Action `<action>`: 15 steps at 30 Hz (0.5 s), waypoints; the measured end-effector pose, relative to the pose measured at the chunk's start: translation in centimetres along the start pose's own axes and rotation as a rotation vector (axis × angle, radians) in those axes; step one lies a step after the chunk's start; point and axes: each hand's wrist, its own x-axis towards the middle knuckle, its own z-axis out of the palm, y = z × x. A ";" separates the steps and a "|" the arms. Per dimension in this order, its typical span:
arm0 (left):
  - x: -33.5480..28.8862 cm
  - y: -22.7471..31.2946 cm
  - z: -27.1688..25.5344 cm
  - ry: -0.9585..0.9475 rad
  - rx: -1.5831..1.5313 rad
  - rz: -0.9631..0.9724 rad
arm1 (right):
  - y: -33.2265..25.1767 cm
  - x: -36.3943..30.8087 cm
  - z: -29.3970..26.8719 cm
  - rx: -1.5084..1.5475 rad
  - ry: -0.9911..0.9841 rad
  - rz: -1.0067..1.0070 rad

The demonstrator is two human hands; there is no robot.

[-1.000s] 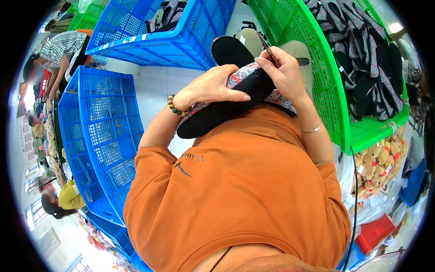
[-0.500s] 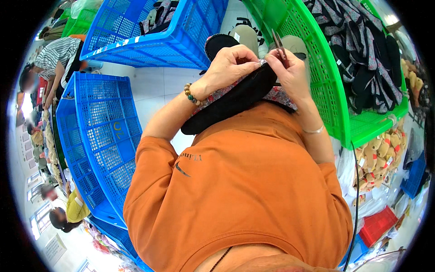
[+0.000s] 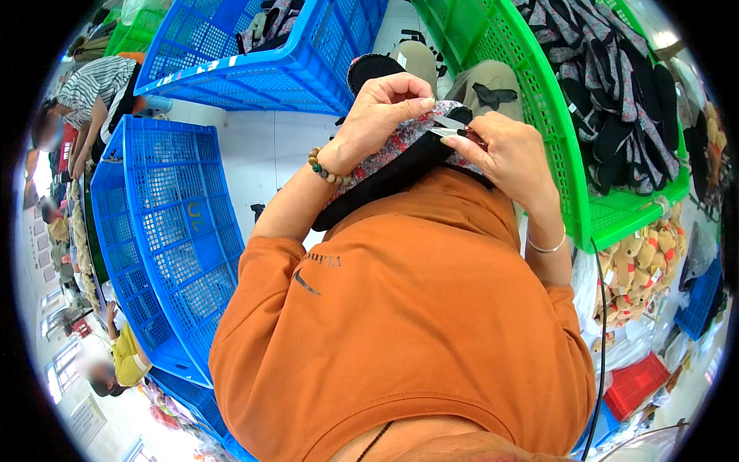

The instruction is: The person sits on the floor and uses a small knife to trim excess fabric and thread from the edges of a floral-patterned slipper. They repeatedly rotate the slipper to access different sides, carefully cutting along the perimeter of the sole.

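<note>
Over my lap lies a slipper with floral fabric and a black sole. My left hand, a beaded bracelet on its wrist, pinches the slipper's floral fabric near its far end. My right hand is closed round small thread snips. Their two bright blades point left, slightly apart, over the slipper's edge beside my left fingertips. Any thread between the blades is too small to make out. Beyond my left hand, another slipper with a black sole shows in part. Floral fabric also shows under my right hand.
A green crate on my right holds many slippers. Blue crates stand ahead and at left. A black scrap lies on my knee. A cable hangs at right. Other people work at far left.
My right hand has turned the snips from pointing up to pointing left, blades now at the slipper's edge. The slipper has tilted, showing more floral fabric. My left hand still pinches it.
</note>
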 end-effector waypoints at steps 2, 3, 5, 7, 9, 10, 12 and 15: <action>0.0 0.1 0.0 -0.030 -0.001 0.016 | -0.1 0.2 0.2 -0.007 0.023 -0.022; 0.0 0.2 0.0 -0.045 -0.002 0.024 | 0.0 0.2 0.4 -0.019 0.029 -0.030; 0.0 0.0 0.0 0.010 -0.052 0.015 | 0.1 0.3 0.4 -0.025 0.032 -0.031; 0.1 -0.3 -0.1 0.034 -0.083 0.026 | 0.1 0.0 -0.2 -0.013 0.027 -0.019; 0.1 -0.5 -0.2 0.033 -0.093 0.058 | -0.1 -0.4 -1.2 -0.062 0.008 0.030; 0.1 -0.5 -0.3 0.036 -0.100 0.062 | -0.1 -0.6 -1.5 -0.087 -0.001 0.055; 0.1 -0.3 0.0 0.030 -0.112 0.063 | -0.1 -0.7 -1.8 -0.119 -0.017 0.097; 0.3 -0.6 -0.1 0.034 -0.109 0.062 | 0.0 -0.2 -1.5 -0.128 -0.021 0.073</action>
